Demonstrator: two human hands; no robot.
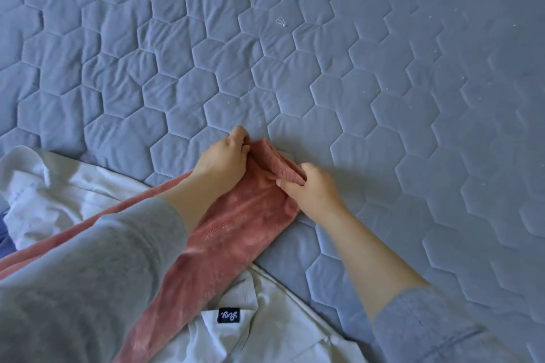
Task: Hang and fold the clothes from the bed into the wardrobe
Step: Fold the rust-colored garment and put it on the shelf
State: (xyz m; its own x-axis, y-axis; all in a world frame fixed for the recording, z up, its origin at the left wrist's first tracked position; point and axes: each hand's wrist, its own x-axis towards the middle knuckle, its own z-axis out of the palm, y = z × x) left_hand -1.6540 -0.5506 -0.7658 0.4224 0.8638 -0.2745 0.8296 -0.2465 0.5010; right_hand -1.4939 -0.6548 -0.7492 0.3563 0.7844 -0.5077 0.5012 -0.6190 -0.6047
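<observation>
A pink plush garment lies stretched across the blue quilted bed, running from the lower left up to the middle. My left hand pinches its far edge at the left corner. My right hand grips the same ribbed edge at the right corner, fingers curled round the fabric. A white shirt with a small dark label lies under the pink garment near the bottom. My grey sleeves cover part of both garments.
More white cloth is bunched at the left edge, with a bit of dark blue fabric beside it. The quilt with its hexagon stitching stretches away to the top and right.
</observation>
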